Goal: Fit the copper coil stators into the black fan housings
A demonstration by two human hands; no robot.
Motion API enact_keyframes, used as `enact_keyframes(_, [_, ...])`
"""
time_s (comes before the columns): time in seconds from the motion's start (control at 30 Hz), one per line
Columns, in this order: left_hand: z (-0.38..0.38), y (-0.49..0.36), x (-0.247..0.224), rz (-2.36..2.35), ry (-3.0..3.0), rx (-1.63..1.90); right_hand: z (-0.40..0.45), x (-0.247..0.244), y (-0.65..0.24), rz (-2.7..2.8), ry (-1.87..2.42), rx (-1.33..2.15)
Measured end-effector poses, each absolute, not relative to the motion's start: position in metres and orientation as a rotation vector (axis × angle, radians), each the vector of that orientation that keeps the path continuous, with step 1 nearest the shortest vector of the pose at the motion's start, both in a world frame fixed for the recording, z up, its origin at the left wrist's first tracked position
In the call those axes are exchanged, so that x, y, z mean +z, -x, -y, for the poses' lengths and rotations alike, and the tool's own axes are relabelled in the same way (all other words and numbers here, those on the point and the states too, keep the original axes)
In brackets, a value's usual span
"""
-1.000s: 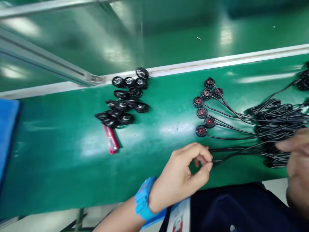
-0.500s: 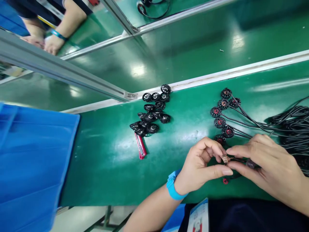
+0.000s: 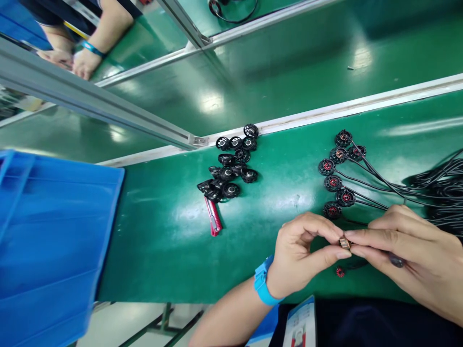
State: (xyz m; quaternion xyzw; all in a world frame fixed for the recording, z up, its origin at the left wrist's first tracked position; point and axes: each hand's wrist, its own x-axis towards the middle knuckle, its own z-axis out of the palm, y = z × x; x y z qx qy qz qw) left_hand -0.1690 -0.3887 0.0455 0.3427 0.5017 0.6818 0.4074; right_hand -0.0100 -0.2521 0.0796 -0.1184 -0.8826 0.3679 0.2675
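A small copper-coloured metal piece (image 3: 345, 243) is pinched between the fingertips of my left hand (image 3: 302, 253), thumb below and forefinger above. Meeting it from the other side, my right hand (image 3: 412, 255) has its thumb and forefinger closed at the piece's edge; what exactly those tips grip is too small to tell. A dark rounded part (image 3: 396, 260) shows beneath my right palm. Just below my fingertips is a small red spoked piece (image 3: 340, 272). Beyond my hands, several round black parts with red centres (image 3: 333, 182) lie on the green table, attached to black cables (image 3: 443, 197).
Several black ring-shaped parts (image 3: 231, 190) are heaped mid-table, touching a red utility knife (image 3: 213, 217). A blue bin (image 3: 54, 241) stands at the left. Metal rails (image 3: 325, 113) border the table's far side. Another person's hands (image 3: 85, 62) rest beyond the frame, upper left.
My fingertips have drawn closer together around the copper-coloured piece, covering more of the wires beside it. The view has shifted slightly, and another red-centred part is now uncovered.
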Motion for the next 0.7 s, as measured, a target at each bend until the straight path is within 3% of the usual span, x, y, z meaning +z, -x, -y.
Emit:
enact_keyframes(0.27, [0.393,0.156,0.039,-1.444,-1.022,1.778,0.263,0.07,0.009,2.392,0.377,0.869])
enact_keyframes(0.4, [0.395,0.168,0.043,-1.666,-1.203,1.713,0.259,0.067,-0.001,2.346,0.48,1.02])
enact_keyframes(0.47, [0.398,0.189,0.048,-1.95,-1.361,1.597,0.25,0.068,-0.007,2.191,0.585,1.257])
enact_keyframes(0.57, [0.406,0.23,0.045,-2.422,-1.644,1.137,0.23,0.069,-0.01,1.778,0.637,1.623])
enact_keyframes(0.7, [0.418,0.269,0.018,-2.748,-1.773,0.845,0.208,0.069,-0.005,1.638,0.606,1.668])
